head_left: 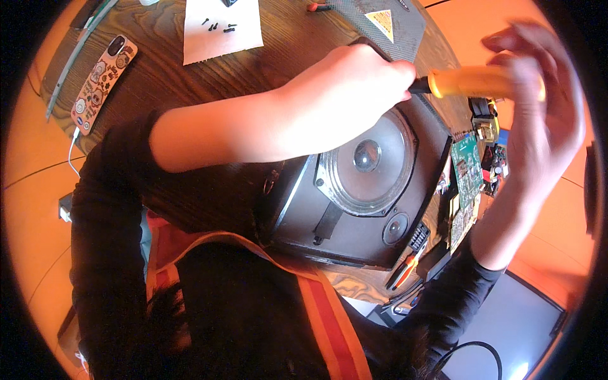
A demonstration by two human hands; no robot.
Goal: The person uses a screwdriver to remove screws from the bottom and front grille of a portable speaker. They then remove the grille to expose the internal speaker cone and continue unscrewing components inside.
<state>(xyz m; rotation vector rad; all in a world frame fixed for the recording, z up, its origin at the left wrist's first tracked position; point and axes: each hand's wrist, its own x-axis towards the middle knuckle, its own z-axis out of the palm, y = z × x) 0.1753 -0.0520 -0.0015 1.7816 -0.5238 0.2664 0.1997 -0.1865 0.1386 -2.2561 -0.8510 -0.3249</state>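
A speaker cabinet (297, 221) in black, with a large round cone (366, 155) and a small round driver (396, 228), lies face up before me. Over its far side, my left hand (364, 79) is closed around the dark front end of a screwdriver (472, 83) with a yellow handle. The handle points right, about level. My right hand (538, 95) is at the handle's butt end, thumb across it and fingers loosely curled, blurred by motion. The screwdriver's tip is hidden by my left hand.
Small dark screws (215, 26) lie on white paper (221, 47). Left is a phone (103, 85) with a cable. Circuit boards (467, 168) sit right of the speaker, an orange-handled screwdriver (403, 272) near its front corner. A dark patterned panel (354, 19) with a warning label lies behind.
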